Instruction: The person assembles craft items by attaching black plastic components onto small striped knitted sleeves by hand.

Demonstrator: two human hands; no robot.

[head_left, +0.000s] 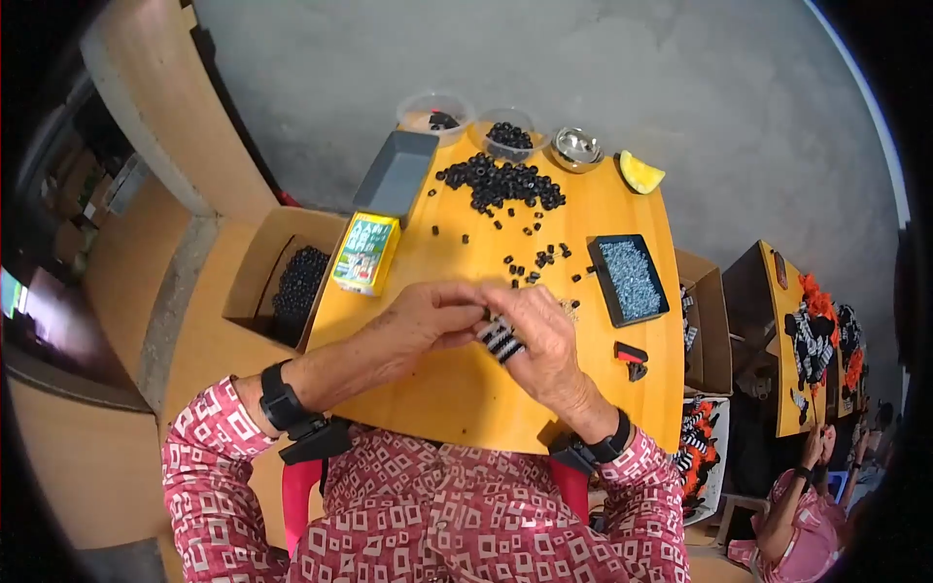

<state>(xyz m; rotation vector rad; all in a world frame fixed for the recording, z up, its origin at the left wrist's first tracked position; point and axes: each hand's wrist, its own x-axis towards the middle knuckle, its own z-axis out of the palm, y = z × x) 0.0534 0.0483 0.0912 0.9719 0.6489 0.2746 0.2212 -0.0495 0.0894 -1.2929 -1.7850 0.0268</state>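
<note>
My right hand is closed around a small black-and-white striped fabric piece, which shows below its fingers. My left hand meets it fingertip to fingertip, its thumb and fingers pinched together. Whatever lies between those left fingertips is hidden. Both hands are over the near half of the yellow table. Small black parts lie scattered just beyond the hands. Right of them is a black tray filled with tiny silvery pieces.
A pile of black ring-like parts, clear tubs, a metal bowl, a grey tray, a yellow-green box and a yellow wedge are on the table. Cartons stand alongside. Another person sits right.
</note>
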